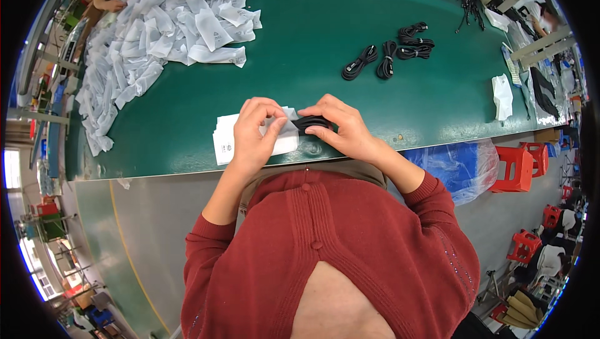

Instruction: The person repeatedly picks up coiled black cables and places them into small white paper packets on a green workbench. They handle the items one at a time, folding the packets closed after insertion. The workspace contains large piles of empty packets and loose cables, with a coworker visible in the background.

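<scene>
My left hand [253, 132] pinches the open end of a small white translucent bag [284, 127] just above a stack of the same flat bags [226, 142] at the near edge of the green table [300, 39]. My right hand [340, 127] holds a coiled black cable [310, 122] at the bag's mouth, its fingers wrapped around the coil. Both hands touch each other over the bag. Three more coiled black cables [387, 54] lie further back on the table, right of centre.
A big heap of filled white bags [169, 26] covers the table's far left, where another person's hands [115, 4] work. A crumpled white bag [502, 96] lies at the right edge. Red stools [519, 164] and a blue plastic sack [456, 164] stand right of me.
</scene>
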`<state>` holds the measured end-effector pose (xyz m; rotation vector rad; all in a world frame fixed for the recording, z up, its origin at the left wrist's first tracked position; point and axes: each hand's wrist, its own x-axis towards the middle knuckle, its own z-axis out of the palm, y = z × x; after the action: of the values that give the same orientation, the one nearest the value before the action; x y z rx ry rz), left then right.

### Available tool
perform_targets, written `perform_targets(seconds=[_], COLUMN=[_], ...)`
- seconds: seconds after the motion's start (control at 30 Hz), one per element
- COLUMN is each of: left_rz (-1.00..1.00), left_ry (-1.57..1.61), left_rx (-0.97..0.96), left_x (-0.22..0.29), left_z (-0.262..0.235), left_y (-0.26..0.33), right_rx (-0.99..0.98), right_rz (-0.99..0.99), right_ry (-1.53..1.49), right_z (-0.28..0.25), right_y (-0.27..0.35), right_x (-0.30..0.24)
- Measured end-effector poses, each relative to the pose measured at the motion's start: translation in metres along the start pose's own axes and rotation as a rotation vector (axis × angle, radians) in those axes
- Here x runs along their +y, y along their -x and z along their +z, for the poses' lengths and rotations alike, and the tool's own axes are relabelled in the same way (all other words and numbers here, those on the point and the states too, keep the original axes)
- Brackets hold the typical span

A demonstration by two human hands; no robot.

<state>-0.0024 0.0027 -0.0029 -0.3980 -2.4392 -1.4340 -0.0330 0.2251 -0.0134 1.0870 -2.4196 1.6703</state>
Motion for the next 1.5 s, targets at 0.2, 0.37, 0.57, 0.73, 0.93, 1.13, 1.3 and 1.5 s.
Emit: perform_targets(seconds=[0.2, 0.37, 0.57, 0.73, 0.93, 1.13, 1.3, 1.5], left_rz=[-0.206, -0.216, 0.065, -0.023, 0.059, -0.067, -0.109, 0.007], left_ry=[0.411, 0.813, 0.325, 0.077, -0.151, -0.14, -0.092, -0.193], left_rx=[-0.091, 0.138, 0.549, 0.058, -0.213, -0.144, -0.069, -0.079], left_x=[-0.004, -0.017, -0.022, -0.027, -0.023, -0.04, -0.02, -0.034], left_z=[-0.008, -0.048, -0.11, -0.052, 0.011, 0.021, 0.015, 0.012], left_y=[-0.026, -0.098, -0.162, -0.057, 0.024, 0.036, 0.033, 0.041], right_rx=[0.115, 0.284, 0.179, 0.175, 0.188, 0.149, 0.081, 0.07], right_rz=[-0.121, 0.074, 0.317, 0.245, 0.306, 0.039, -0.054, -0.072], right_ry=[-0.082, 0.479, 1.012, 0.864, 0.306, 0.243, 0.312, 0.344], right_z=[-0.001, -0.031, -0.058, -0.049, -0.024, -0.006, 0.0, 0.007], right_y=[-0.017, -0.032, -0.028, -0.013, 0.001, 0.015, 0.029, 0.032], right_x=[-0.004, 0.013, 0.066, 0.064, 0.043, 0.006, -0.002, -0.002])
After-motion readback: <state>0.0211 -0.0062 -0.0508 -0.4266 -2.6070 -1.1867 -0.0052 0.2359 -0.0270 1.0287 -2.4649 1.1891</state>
